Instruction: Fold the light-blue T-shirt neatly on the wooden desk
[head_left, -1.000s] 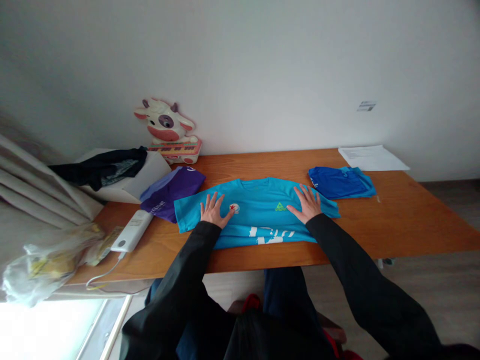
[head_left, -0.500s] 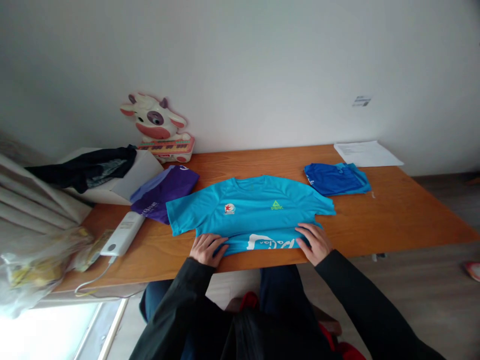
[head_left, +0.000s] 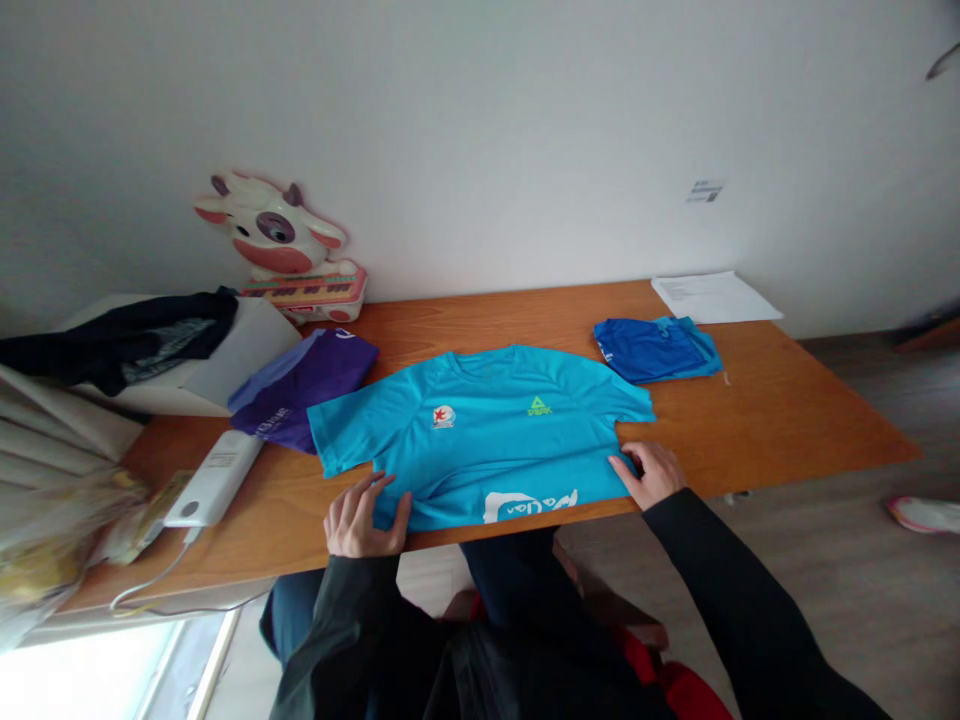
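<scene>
A bright blue short-sleeved T-shirt (head_left: 480, 440) lies spread front up on the wooden table, its collar toward the wall. Its chest carries a round red-and-white badge and a green logo; white lettering near the front edge is partly cut off from sight. My left hand (head_left: 367, 515) is at the shirt's lower left side, fingers spread and thumb apart, touching the cloth's edge. At the lower right side, my right hand (head_left: 652, 475) has its thumb and bent fingers apart, with the thumb by the shirt's edge. Neither hand grips the cloth.
Folded blue clothing (head_left: 656, 348) lies at the back right, near white paper (head_left: 712, 298). On the left are purple clothing (head_left: 304, 385), a white power bank-like device (head_left: 214, 480) with a cable, a white box (head_left: 255, 350) under dark cloth, and a cow toy keyboard (head_left: 285, 245).
My hands have moved outward from the lower part of the shirt to its two sides. The cloth there lies flatter, and the camera view has shifted slightly.
</scene>
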